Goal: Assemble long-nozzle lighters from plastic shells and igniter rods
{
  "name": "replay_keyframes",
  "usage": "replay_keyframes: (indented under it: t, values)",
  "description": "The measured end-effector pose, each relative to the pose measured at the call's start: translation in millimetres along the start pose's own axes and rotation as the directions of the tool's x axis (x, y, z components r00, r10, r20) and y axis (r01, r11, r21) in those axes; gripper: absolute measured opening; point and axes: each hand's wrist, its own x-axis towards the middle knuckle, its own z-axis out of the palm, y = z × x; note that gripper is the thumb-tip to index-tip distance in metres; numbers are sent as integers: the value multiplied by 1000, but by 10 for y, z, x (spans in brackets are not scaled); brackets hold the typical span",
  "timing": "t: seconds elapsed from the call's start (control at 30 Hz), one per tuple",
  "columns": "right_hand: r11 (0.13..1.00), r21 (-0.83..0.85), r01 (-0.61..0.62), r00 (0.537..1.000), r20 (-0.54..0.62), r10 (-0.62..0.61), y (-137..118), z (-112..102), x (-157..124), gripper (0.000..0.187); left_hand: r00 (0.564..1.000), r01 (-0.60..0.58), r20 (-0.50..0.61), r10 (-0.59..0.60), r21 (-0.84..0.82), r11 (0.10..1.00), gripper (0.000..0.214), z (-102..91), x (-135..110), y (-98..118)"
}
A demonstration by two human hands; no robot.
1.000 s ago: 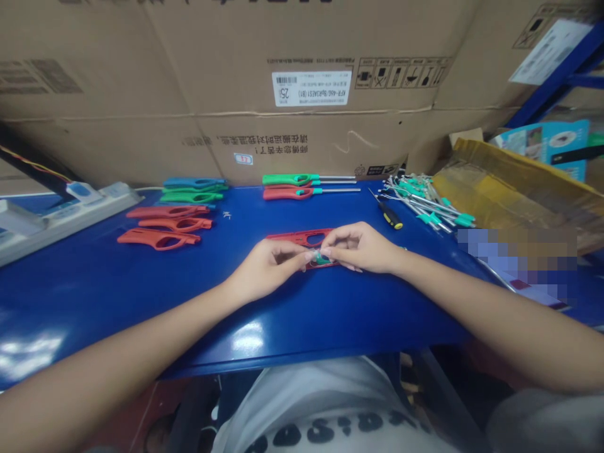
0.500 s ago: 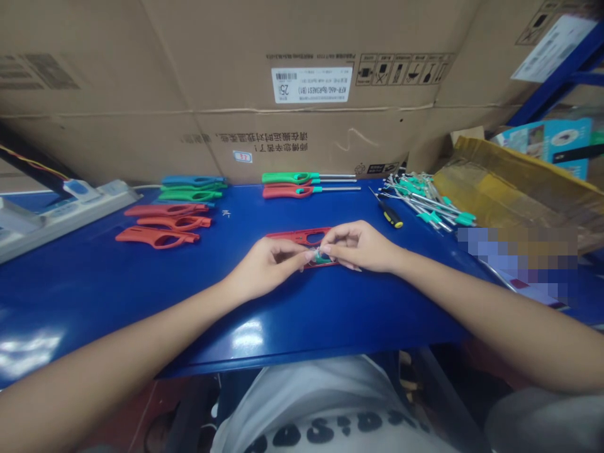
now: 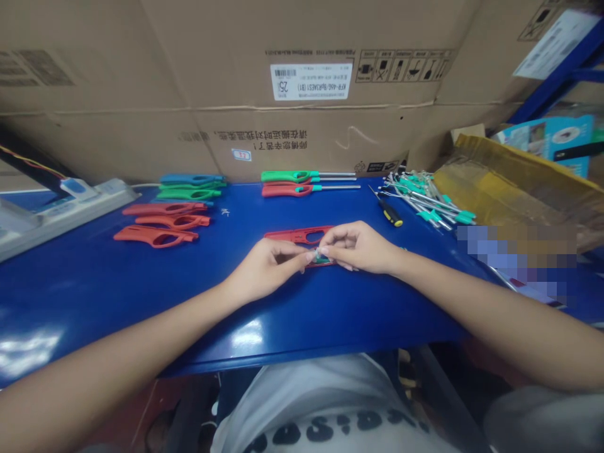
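My left hand point(image 3: 267, 270) and my right hand point(image 3: 358, 246) meet over a red plastic lighter housing point(image 3: 295, 236) lying on the blue table point(image 3: 141, 308). Between their fingertips is a small green plastic part point(image 3: 322, 258), partly hidden by my fingers. A clear piece may be there too, but it is too small to tell. My hands cover the right end of the housing.
Orange-red housings point(image 3: 155, 236) and blue and green housings point(image 3: 189, 187) lie at the left, and assembled lighters point(image 3: 287, 190) at the back. A screwdriver point(image 3: 389, 215) and a pile of metal-tube parts point(image 3: 427, 204) lie right. A power strip point(image 3: 66, 211) sits far left. Cardboard boxes point(image 3: 311, 126) wall the back.
My hands stay together on the small green part with only slight finger movement. The whole view shifts slightly as my head moves.
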Motion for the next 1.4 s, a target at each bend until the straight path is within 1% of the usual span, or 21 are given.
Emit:
replay_keyframes:
  t: [0.13, 0.27, 0.4, 0.63, 0.7, 0.87, 1.0, 1.2, 1.4]
  values:
    - [1000, 1, 6, 1000, 19, -6, -14, -18, 26, 38, 1000, 19, -8, -20, -21, 1000, 36, -30, 10, 6]
    - [999, -33, -6, 1000, 26, 7, -40, -31, 34, 38, 999, 42, 4, -42, -65, 997, 36, -50, 19, 20]
    - [999, -44, 14, 1000, 27, -12, -25, -34, 34, 36, 999, 50, -5, -50, -35, 998, 35, -69, 25, 10]
    - [996, -43, 83, 996, -21, -84, 20, -41, 43, 36, 999, 39, -4, -39, 5, 999, 39, -87, 39, 7]
    - [996, -30, 80, 997, -20, -81, 15, -49, 41, 36, 999, 35, -2, -35, 1, 999, 40, -85, 41, 13]
    - [999, 23, 25, 1000, 7, -25, 12, -70, 35, 38, 999, 34, 8, -34, -21, 999, 40, -77, 38, 22]
    - [999, 32, 17, 1000, -3, -17, 19, -60, 28, 39, 999, 33, 3, -33, -36, 999, 40, -67, 37, 23]
    - [999, 35, 41, 999, -36, -39, 17, -33, 13, 38, 1000, 14, -2, -14, -3, 1000, 36, -38, 27, 36]
    - [998, 1, 66, 998, -25, -66, 45, -15, 16, 38, 1000, 11, -6, -11, 11, 1000, 36, -30, 26, 35]
